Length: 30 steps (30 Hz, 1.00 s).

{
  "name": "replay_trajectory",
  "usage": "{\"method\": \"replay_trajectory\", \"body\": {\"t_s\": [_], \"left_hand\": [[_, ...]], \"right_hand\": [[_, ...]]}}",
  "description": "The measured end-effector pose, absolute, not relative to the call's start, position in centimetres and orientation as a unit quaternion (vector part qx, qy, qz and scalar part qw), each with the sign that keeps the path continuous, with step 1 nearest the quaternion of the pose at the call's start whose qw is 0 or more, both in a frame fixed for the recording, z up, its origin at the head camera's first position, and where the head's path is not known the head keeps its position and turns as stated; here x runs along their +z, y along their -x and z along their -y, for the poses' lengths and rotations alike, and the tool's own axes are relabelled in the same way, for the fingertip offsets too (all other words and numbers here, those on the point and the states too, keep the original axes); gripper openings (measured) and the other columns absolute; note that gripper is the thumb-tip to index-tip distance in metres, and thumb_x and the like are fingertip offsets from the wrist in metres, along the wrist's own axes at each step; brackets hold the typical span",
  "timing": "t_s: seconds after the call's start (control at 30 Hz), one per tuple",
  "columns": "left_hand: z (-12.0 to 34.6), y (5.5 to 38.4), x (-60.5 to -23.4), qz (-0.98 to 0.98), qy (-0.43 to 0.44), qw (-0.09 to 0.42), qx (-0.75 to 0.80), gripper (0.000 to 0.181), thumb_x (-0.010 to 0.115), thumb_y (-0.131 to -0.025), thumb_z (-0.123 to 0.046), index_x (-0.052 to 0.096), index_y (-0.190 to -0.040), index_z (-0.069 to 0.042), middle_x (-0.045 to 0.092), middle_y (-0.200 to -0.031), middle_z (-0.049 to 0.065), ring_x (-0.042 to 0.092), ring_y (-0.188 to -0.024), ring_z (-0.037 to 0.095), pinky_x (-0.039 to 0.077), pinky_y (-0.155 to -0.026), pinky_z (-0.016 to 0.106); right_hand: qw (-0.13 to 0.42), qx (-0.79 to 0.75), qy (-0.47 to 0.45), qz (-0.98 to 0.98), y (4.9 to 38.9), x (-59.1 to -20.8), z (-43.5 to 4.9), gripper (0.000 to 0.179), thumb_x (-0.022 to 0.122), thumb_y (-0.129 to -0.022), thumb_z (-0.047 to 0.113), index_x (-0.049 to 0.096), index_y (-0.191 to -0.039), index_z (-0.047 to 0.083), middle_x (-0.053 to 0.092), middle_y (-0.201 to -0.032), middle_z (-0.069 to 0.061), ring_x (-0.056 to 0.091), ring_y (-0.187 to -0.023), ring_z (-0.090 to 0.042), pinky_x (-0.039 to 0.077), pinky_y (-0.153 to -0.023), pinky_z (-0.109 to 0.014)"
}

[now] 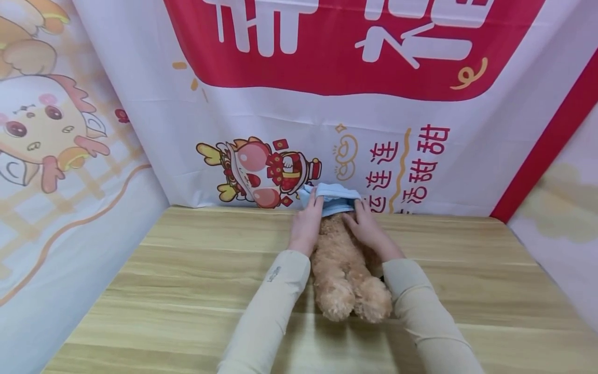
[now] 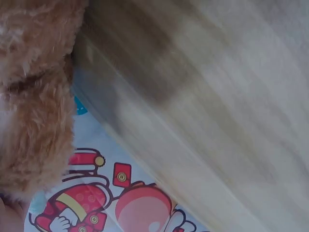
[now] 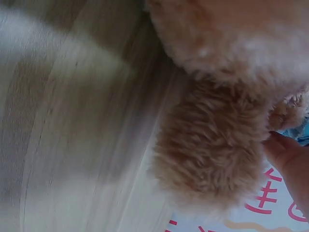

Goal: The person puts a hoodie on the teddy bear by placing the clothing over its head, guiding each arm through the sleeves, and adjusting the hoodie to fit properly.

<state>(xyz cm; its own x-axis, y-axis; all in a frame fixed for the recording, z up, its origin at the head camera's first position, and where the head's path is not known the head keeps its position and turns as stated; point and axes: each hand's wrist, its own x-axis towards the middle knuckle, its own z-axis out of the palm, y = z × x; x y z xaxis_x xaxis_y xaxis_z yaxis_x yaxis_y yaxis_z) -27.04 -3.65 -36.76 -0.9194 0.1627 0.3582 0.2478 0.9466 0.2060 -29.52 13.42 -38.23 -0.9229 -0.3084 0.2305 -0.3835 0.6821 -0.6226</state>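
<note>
A fluffy brown plush toy (image 1: 334,259) lies on the table with its two stubby legs towards me. Light blue cloth (image 1: 337,193), perhaps a small garment, covers its far end, so the head is hidden. My left hand (image 1: 306,223) grips the cloth's left side, while my right hand (image 1: 368,228) holds its right edge, thumb against the plush. In the left wrist view the plush toy (image 2: 36,111) fills the left side. A furry limb of the plush toy (image 3: 207,140) shows in the right wrist view, beside my right hand (image 3: 292,166) and a bit of blue cloth (image 3: 301,130).
The wood-grain table (image 1: 210,280) ends at a white and red printed cloth backdrop (image 1: 261,109), just beyond the toy. A printed side panel (image 1: 60,156) stands on the left, and another pale panel (image 1: 560,234) on the right.
</note>
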Motion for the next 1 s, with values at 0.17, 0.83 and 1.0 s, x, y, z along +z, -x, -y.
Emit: {"method": "replay_trajectory", "body": {"t_s": [0.17,0.83,1.0], "left_hand": [[3.7,26.8,-37.5,0.970,0.108,0.139,-0.171,0.059,0.035,-0.095,0.012,0.027,-0.149,-0.010,0.024,-0.158,0.014,0.067,-0.078,0.034,0.055,-0.067,0.041],[4.8,27.0,-37.0,0.974,0.063,0.045,-0.214,0.055,0.047,-0.097,-0.001,0.028,-0.148,-0.009,0.020,-0.159,0.012,0.063,-0.105,0.032,0.055,-0.080,0.040],[5.4,27.2,-36.8,0.975,0.068,0.095,-0.189,0.046,0.047,-0.097,0.000,0.042,-0.142,-0.011,0.035,-0.154,0.011,0.064,-0.103,0.032,0.056,-0.084,0.041]], "right_hand": [[0.076,0.359,-0.193,0.910,29.4,-38.6,-13.3,0.058,0.048,-0.099,0.017,0.023,-0.141,-0.013,0.024,-0.143,-0.035,0.031,-0.134,-0.048,0.024,-0.115,-0.055],[0.045,0.378,-0.134,0.915,28.4,-37.9,-12.3,0.052,0.037,-0.104,0.024,0.029,-0.147,-0.003,0.029,-0.152,-0.024,0.028,-0.142,-0.039,0.025,-0.116,-0.052],[0.146,0.350,-0.074,0.922,28.2,-37.7,-12.3,0.032,0.051,-0.099,0.019,0.063,-0.124,0.003,0.064,-0.124,-0.018,0.062,-0.110,-0.033,0.050,-0.092,-0.048]]}}
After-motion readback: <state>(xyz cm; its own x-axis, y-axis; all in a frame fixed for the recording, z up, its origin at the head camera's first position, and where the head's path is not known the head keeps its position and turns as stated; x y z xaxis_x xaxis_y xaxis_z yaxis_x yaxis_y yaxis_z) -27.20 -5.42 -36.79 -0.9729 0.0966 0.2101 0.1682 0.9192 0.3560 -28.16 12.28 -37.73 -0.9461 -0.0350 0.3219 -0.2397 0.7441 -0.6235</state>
